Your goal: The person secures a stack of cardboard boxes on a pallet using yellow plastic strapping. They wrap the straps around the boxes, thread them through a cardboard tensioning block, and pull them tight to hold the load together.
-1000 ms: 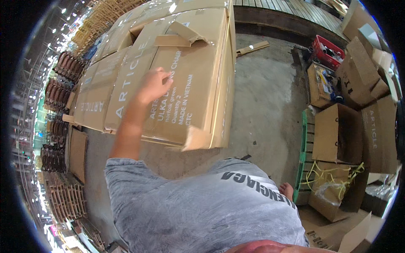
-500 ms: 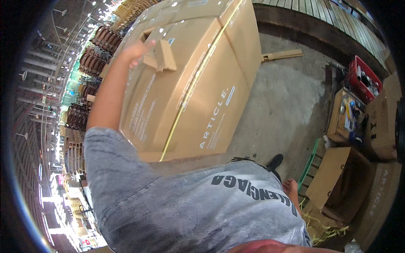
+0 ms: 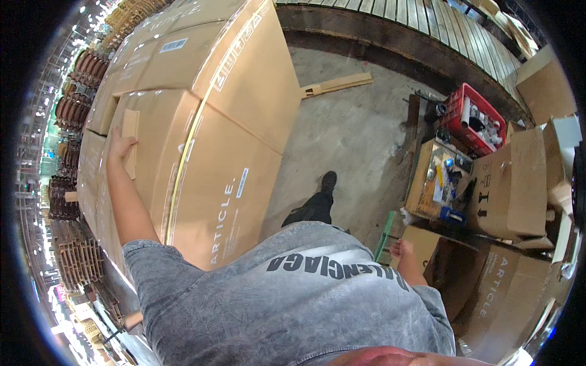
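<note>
A very large brown cardboard box lies on its side at my left, with a second one behind it. My left hand reaches out along the box's top face and grips a small raised cardboard flap there. My right hand hangs by my side, holds nothing, and has loosely spread fingers. It hovers next to the rim of an open cardboard box. My grey shirt fills the lower middle of the view, and one dark shoe shows on the concrete floor.
At the right stand a red crate of bottles, an open box of tools and several brown cartons. A cardboard strip lies on the concrete floor. Wooden planking runs along the back, and stacked pallets stand at far left.
My view has swung round and I have stepped along the big box. My left hand stays on the flap, now lower and further left in view. My right hand has come into sight.
</note>
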Motion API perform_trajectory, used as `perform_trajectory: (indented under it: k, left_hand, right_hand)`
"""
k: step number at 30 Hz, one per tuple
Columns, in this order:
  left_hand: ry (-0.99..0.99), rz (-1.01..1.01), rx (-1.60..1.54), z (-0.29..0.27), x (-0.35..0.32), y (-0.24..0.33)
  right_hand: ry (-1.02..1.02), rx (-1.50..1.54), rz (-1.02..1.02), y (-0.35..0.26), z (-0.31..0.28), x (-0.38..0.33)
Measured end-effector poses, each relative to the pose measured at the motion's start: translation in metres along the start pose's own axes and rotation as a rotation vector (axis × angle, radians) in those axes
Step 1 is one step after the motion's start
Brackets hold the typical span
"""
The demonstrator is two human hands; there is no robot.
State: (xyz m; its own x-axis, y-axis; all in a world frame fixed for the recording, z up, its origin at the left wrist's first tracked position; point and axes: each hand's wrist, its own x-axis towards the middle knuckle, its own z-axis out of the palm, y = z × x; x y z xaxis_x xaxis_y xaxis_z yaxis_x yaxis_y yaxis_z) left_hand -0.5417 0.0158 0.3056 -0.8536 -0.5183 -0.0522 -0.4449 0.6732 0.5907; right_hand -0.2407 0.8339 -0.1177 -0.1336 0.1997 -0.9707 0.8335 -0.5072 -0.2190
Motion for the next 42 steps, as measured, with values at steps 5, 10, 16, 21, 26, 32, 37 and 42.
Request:
perform_trajectory:
  k: [5,10,16,21,26,32,37,42]
  left_hand:
    - [0.072,0.041,-0.040,0.070,0.098,0.052]
    - [0.046,0.168,0.132,0.153,0.195,0.167]
    - [0.156,0.124,0.538,0.249,0.289,0.266]
    - [0.294,0.082,0.489,0.247,0.311,0.314]
    - [0.560,-0.076,0.481,0.244,0.254,0.275]
    - [0.594,-0.226,0.283,0.265,0.309,0.308]
    - [0.652,-0.238,0.318,0.247,0.315,0.294]
    - [0.775,-0.351,0.328,0.263,0.303,0.287]
  right_hand:
    - [0.117,-0.017,-0.035,-0.084,0.057,0.002]
    - [-0.054,-0.075,-0.223,-0.211,0.136,0.037]
    - [-0.006,-0.195,-0.245,-0.351,0.206,0.066]
    - [-0.004,-0.218,-0.132,-0.450,0.239,0.144]
    - [-0.163,-0.420,-0.040,-0.609,0.286,0.176]
    - [-0.109,-0.611,-0.315,-0.827,0.439,0.147]
    - [-0.325,-0.557,-0.527,-0.941,0.605,0.123]
    - [-0.469,-0.814,-0.647,-0.913,0.768,0.081]
